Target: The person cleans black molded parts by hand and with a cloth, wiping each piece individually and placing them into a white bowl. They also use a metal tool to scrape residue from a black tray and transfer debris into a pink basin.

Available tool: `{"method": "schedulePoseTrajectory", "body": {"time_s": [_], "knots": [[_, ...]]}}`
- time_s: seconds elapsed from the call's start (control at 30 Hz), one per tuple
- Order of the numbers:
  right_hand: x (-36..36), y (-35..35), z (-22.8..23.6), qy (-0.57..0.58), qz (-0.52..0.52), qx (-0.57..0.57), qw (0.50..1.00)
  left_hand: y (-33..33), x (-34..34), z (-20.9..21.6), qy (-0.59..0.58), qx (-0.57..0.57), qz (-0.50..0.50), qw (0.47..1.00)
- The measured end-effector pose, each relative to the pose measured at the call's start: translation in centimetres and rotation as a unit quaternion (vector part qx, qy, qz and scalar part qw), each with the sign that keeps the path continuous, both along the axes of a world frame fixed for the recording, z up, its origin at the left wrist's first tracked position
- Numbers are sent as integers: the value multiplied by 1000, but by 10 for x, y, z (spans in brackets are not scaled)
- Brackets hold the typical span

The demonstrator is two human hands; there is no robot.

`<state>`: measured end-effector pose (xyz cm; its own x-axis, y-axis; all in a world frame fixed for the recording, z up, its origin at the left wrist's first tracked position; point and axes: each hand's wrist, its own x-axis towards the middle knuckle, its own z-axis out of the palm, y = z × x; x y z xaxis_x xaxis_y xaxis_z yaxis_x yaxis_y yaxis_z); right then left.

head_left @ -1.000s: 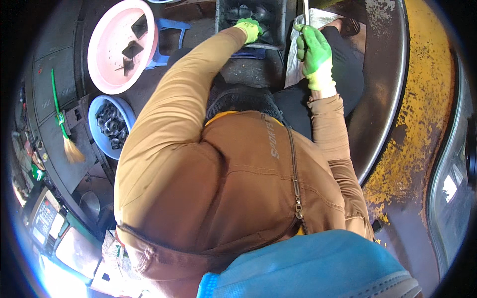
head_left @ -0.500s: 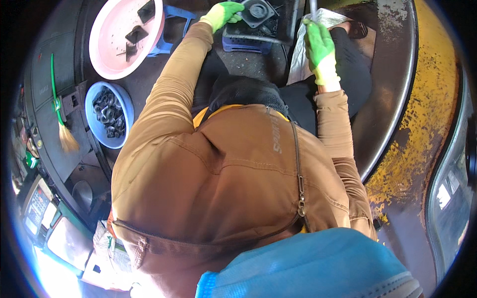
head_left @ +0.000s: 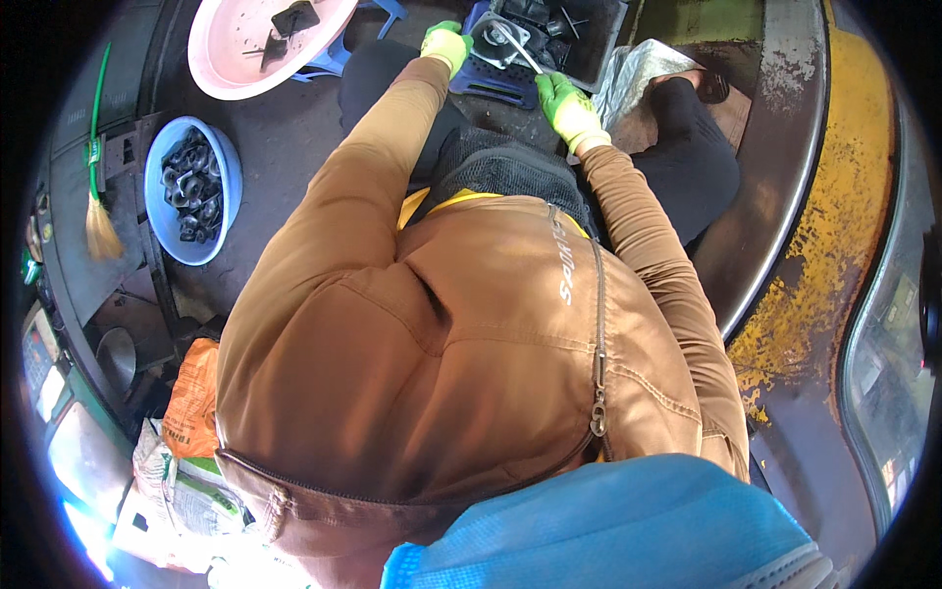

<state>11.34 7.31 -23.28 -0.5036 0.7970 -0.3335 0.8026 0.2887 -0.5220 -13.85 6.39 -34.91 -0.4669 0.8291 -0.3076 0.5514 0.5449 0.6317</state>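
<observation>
I see a square grey part [head_left: 488, 46] at the left side of the black crate [head_left: 605, 51]. The left hand [head_left: 446, 46], just left of the part, pinches its edge. The right hand [head_left: 569, 110], by the crate's near end, grips a thin rod [head_left: 522, 51], its tip over the part.

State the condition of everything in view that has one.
Left hand, gloved, holding square part.
Right hand, gloved, gripping pale rod.
Square part, round centre facing camera.
Pale rod, tip at square part.
Black bin, holding black pieces.
Blue basin, holding many dark parts.
Pink basin, holding dark plates.
Broom, bristles down.
</observation>
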Motion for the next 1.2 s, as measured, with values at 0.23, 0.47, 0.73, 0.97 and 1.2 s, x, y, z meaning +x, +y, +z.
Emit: {"method": "schedulePoseTrajectory", "body": {"time_s": [0.23,0.47,0.73,0.97,1.2], "knots": [[3,-4,-5,17,-10,-13,1000,2,27,9,-17,181,-136,974],[10,-16,6,55,-16,42,997,3,28,2,-117,130,-137,975],[11,-12,-9,33,-17,25,999,-6,33,28,-154,123,-135,971],[14,-13,-19,95,57,103,989,-12,40,30,-345,193,-30,918],[11,-13,-15,85,30,75,993,-12,37,26,-250,211,-50,944]]}}
